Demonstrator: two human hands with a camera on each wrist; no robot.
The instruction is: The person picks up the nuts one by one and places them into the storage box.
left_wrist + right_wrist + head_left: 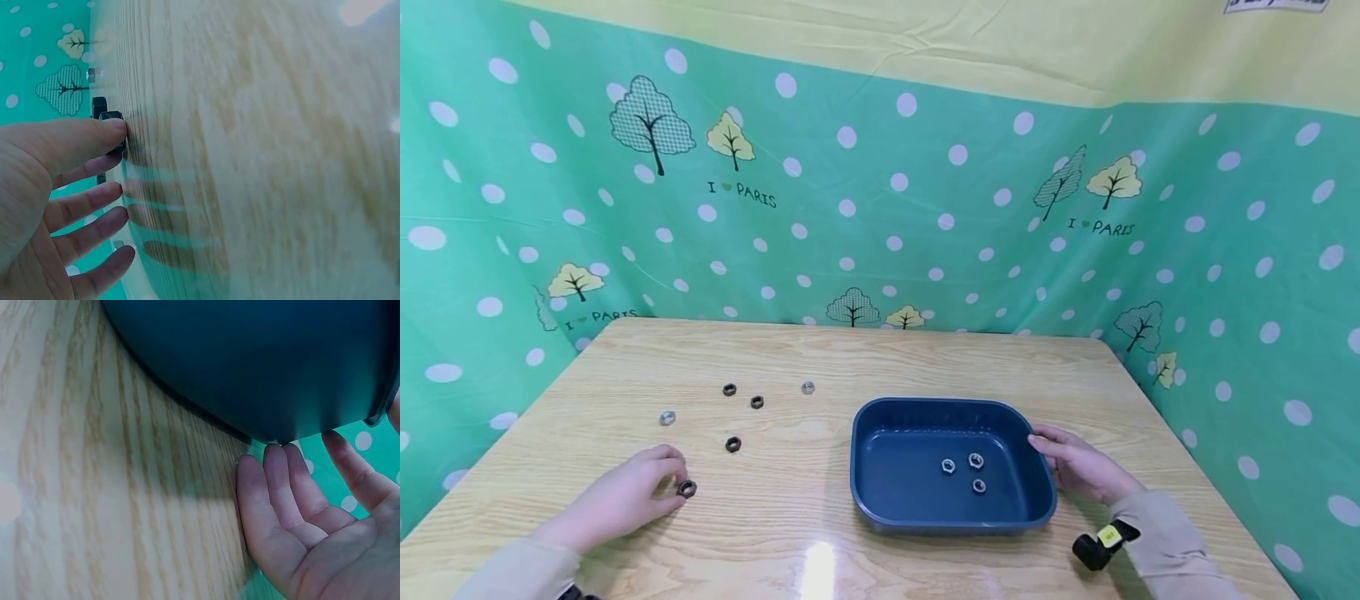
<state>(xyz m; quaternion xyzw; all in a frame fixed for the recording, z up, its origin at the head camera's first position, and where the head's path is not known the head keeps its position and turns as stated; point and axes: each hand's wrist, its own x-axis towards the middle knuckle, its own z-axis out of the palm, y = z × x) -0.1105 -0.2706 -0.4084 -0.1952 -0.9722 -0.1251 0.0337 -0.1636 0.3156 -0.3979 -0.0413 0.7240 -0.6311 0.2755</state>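
While a green and yellow curtain [865,167] hung behind the table [790,517] and along both sides, probably as a screen, the work lay on the wooden top. The blue tray [898,467] sat right of the middle, close to the right arm, which seemed to suit having one hand mind it. The two hands were well apart. The right hand [1078,467] clasped the tray's right end, thumb at the rim and fingers against the outer wall, apparently to keep it from sliding rather than to lift it. The left hand [625,496] was low over the left of the table, thumb and forefinger pinching a dark nut [687,489], the other fingers fanned out, presumably because so small a piece gave room for only two fingertips. Whether that nut touched the wood I could not tell. On the right wrist sat a black camera [1097,548]. Beyond the left hand lay three more dark nuts [733,444] and two silver nuts [667,417], spaced so that each could likely be taken without knocking another. Three nuts [976,460] rested inside the tray, right of its middle, near each other but not touching, its raised walls well suited to containing them.
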